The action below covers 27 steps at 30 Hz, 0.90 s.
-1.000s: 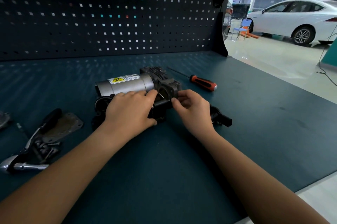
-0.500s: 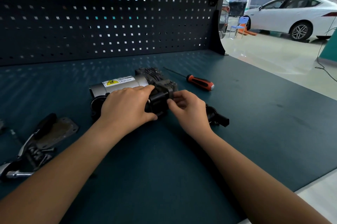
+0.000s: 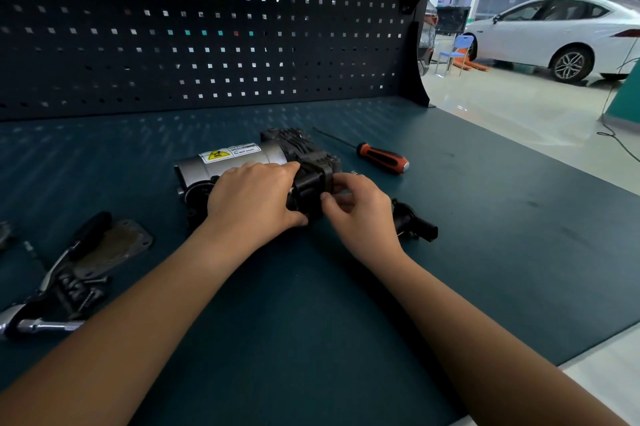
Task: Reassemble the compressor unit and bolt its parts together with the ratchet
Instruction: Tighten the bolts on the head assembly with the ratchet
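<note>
Two bare hands in shot: one left hand (image 3: 252, 200), one right hand (image 3: 360, 211). One compressor unit (image 3: 239, 162) between them, carrying one yellow warning label (image 3: 216, 155). One screwdriver (image 3: 381, 158), red-and-black handle. One loose black fitting (image 3: 415, 223) by the right wrist. Over on the left, one ratchet (image 3: 57, 269), one grey metal cover plate (image 3: 117, 245), and a small heap of dark bolts (image 3: 86, 290). At least three of those, too tangled for an exact count. One pegboard (image 3: 207, 27) across the back. Out on the shop floor, one white car (image 3: 561, 34) and one blue chair (image 3: 457, 51).
</note>
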Motion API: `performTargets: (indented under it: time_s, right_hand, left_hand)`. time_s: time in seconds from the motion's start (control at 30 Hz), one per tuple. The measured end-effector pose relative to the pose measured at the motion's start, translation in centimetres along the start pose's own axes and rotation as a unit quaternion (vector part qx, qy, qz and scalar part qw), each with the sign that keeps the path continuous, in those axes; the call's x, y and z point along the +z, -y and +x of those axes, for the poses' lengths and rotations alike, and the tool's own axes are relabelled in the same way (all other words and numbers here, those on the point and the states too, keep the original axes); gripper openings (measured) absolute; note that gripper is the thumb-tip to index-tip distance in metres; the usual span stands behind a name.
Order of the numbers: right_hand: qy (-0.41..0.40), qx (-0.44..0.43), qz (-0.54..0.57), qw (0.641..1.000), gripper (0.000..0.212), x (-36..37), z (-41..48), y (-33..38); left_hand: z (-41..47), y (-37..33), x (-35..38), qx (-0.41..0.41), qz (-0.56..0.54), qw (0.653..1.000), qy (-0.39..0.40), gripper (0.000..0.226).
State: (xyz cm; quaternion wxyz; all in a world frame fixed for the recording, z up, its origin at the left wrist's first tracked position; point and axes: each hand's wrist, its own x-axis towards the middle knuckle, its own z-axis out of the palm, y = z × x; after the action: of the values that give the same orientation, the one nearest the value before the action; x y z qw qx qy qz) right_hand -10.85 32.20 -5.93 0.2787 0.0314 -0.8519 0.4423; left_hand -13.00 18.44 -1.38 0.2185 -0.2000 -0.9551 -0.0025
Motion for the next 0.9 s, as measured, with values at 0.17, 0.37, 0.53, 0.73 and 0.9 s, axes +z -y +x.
performTargets:
  time_s: [0.17,0.37,0.53,0.73,0.9]
  right_hand:
    - [0.031,0.022,0.018,0.999,0.046,0.5,-0.5,0.3]
    - [-0.007,0.014,-0.005,1.000,0.045,0.9,-0.3,0.5]
    - [-0.033,-0.002,-0.014,0.999,0.044,1.0,-0.3,0.4]
    - [-0.046,-0.011,-0.017,0.999,0.046,1.1,-0.2,0.2]
    - [-0.047,-0.017,-0.020,0.999,0.048,1.1,-0.3,0.2]
  left_hand:
    - [-0.1,0.2,0.1,0.016,-0.006,1.000,-0.014,0.056]
    - [0.0,0.3,0.1,0.011,-0.014,1.000,-0.003,0.055]
    - [0.0,0.5,0.0,0.025,-0.007,0.999,0.022,0.060]
    - [-0.3,1.9,-1.6,0.048,-0.031,0.997,0.055,0.060]
    - [-0.6,2.1,-2.0,0.052,-0.052,0.997,-0.016,0.026]
